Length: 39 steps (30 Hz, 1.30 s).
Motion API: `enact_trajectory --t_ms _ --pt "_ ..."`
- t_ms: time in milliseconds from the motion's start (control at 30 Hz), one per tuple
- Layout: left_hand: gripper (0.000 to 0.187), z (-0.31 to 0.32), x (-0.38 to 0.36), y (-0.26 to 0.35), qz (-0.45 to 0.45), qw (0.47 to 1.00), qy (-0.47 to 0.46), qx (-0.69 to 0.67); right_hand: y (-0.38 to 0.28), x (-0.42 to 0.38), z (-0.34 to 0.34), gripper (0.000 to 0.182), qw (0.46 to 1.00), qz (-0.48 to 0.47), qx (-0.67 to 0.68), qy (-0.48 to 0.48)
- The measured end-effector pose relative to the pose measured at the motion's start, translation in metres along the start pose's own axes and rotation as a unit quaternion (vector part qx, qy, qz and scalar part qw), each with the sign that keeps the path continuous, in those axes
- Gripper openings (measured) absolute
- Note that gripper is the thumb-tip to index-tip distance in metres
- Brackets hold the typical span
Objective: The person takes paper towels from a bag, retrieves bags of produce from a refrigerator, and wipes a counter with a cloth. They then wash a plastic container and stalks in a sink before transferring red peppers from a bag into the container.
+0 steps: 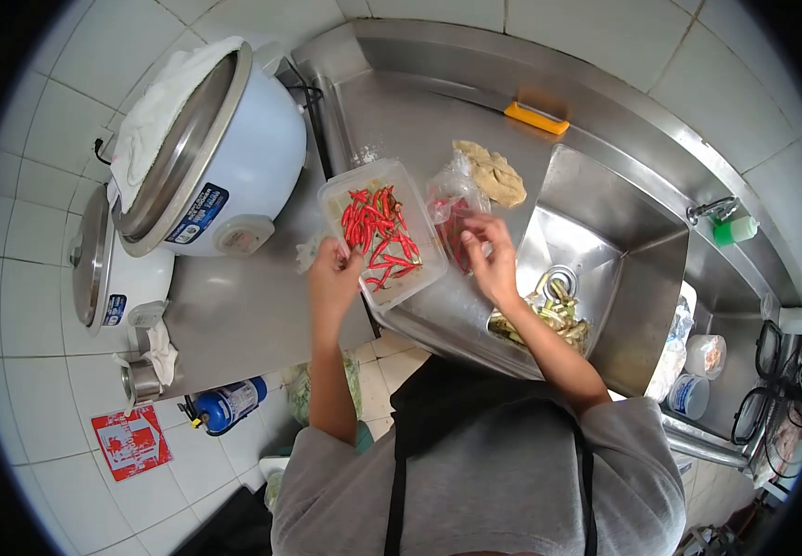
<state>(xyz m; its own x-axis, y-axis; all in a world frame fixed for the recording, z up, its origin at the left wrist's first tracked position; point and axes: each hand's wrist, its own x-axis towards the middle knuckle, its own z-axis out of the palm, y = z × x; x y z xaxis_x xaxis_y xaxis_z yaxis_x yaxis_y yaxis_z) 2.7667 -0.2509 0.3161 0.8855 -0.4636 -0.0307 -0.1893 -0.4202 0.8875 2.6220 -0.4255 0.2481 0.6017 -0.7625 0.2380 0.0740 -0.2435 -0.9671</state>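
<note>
A clear plastic container [427, 248] with many red chilies [378, 222] inside stands on the steel counter. My left hand [334, 275] is at its near left edge, fingers closed on the rim. To the right of the container, my right hand [491, 259] is over a clear plastic bag [450, 199] that holds more red chilies; its fingers are curled and partly apart, and whether they grip the bag is unclear. Behind that bag lies a crumpled tan piece [494, 176].
The sink [595, 241] at right holds greenish vegetable pieces [558, 320]. A yellow-orange object [536, 118] lies at the counter's back. Two large rice cookers [253, 148] stand at left. Beyond the sink are a faucet [711, 210], a green bottle [735, 231] and tubs [689, 396].
</note>
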Motion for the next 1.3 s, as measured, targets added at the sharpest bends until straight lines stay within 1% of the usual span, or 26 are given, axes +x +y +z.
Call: enact_trajectory --t_ms 33,100,133,233,267,300,367,400,467,500,533,567,600,633,667,800,867,900,933,967,1000,1067,1100,1167,1233,1300 --pt "0.017 0.003 0.0 -0.001 0.008 1.0 -0.002 -0.026 0.005 -0.007 0.002 0.018 1.0 0.003 0.0 0.001" --pt "0.017 0.005 0.0 0.002 0.018 0.998 -0.002 -0.053 0.012 -0.012 0.004 0.018 0.992 -0.079 -0.101 0.016" --pt "0.018 0.003 -0.001 0.005 0.012 0.999 0.011 -0.04 0.01 -0.01 -0.002 0.025 0.978 -0.061 -0.194 0.047" --pt "0.021 -0.003 -0.003 0.013 0.014 0.999 0.023 -0.039 0.035 0.01 -0.005 0.031 0.971 -0.053 -0.231 0.022" --pt "0.022 -0.003 -0.002 0.015 0.032 0.998 0.021 -0.056 0.057 0.015 -0.002 0.036 0.981 -0.006 -0.189 -0.048" --pt "0.022 -0.001 -0.002 0.017 0.034 0.998 0.019 -0.055 0.056 0.019 -0.001 0.036 0.981 -0.005 -0.188 -0.046" --pt "0.029 0.005 -0.004 0.022 0.006 1.0 0.012 -0.016 0.054 0.025 0.005 0.038 0.997 0.002 -0.074 -0.024" --pt "0.029 0.008 -0.006 0.024 0.007 1.0 0.011 -0.013 0.048 0.023 0.005 0.038 0.997 0.003 -0.072 -0.022" --pt "0.032 0.018 -0.014 0.028 0.002 0.998 0.008 0.06 0.032 0.008 0.002 0.037 0.981 -0.1 -0.168 0.007" --pt "0.032 0.025 -0.018 0.026 0.001 0.998 0.006 0.061 0.031 -0.006 0.005 0.037 0.981 -0.098 -0.169 0.008" --pt "0.029 0.033 -0.022 0.02 0.059 0.992 0.007 0.111 0.033 -0.024 0.01 0.035 0.996 0.053 -0.053 -0.046" --pt "0.027 0.042 -0.026 0.015 0.119 0.98 0.007 0.158 0.038 -0.035 0.016 0.035 0.973 0.2 0.064 -0.097" --pt "0.027 0.051 -0.031 0.012 0.12 0.98 0.004 0.157 0.049 -0.041 0.026 0.035 0.973 0.201 0.063 -0.094" --pt "0.031 0.06 -0.039 0.009 0.21 0.955 0.017 0.208 0.062 -0.049 0.038 0.037 0.929 0.32 0.175 -0.06" --pt "0.036 0.064 -0.043 0.005 0.299 0.918 0.031 0.257 0.067 -0.053 0.047 0.039 0.858 0.428 0.284 -0.023" --pt "0.029 0.063 -0.047 -0.025 0.386 0.882 0.027 0.268 0.049 -0.053 0.056 0.042 0.861 0.408 0.292 0.083" --pt "0.03 0.054 -0.045 -0.03 0.406 0.87 0.033 0.277 0.069 -0.054 0.052 0.04 0.924 0.344 0.165 -0.024" --pt "0.03 0.049 -0.045 -0.029 0.422 0.859 0.044 0.286 0.072 -0.054 0.048 0.04 0.924 0.345 0.166 -0.023" --pt "0.03 0.043 -0.045 -0.028 0.43 0.854 0.04 0.291 0.076 -0.056 0.044 0.037 0.962 0.249 0.003 -0.108" --pt "0.03 0.037 -0.044 -0.026 0.43 0.854 0.038 0.291 0.078 -0.058 0.041 0.033 0.958 0.143 -0.16 -0.189" --pt "0.03 0.031 -0.042 -0.025 0.438 0.85 0.038 0.291 0.075 -0.062 0.038 0.033 0.958 0.143 -0.16 -0.188" --pt "0.03 0.018 -0.039 -0.016 0.444 0.84 0.03 0.31 0.057 -0.07 0.027 0.026 0.935 -0.028 -0.26 -0.239" --pt "0.03 0.016 -0.038 -0.011 0.445 0.84 0.028 0.308 0.044 -0.064 0.015 0.026 0.935 -0.026 -0.262 -0.237" --pt "0.038 0.014 -0.034 -0.005 0.467 0.845 0.056 0.256 0.027 -0.048 -0.018 0.022 0.958 0.024 -0.151 -0.245" --pt "0.039 0.014 -0.034 -0.003 0.471 0.846 0.056 0.243 0.053 -0.047 -0.048 0.027 0.983 0.006 -0.184 -0.016" --pt "0.039 0.013 -0.035 -0.005 0.474 0.848 0.055 0.23 0.074 -0.053 -0.061 0.026 0.967 0.059 -0.231 0.089"
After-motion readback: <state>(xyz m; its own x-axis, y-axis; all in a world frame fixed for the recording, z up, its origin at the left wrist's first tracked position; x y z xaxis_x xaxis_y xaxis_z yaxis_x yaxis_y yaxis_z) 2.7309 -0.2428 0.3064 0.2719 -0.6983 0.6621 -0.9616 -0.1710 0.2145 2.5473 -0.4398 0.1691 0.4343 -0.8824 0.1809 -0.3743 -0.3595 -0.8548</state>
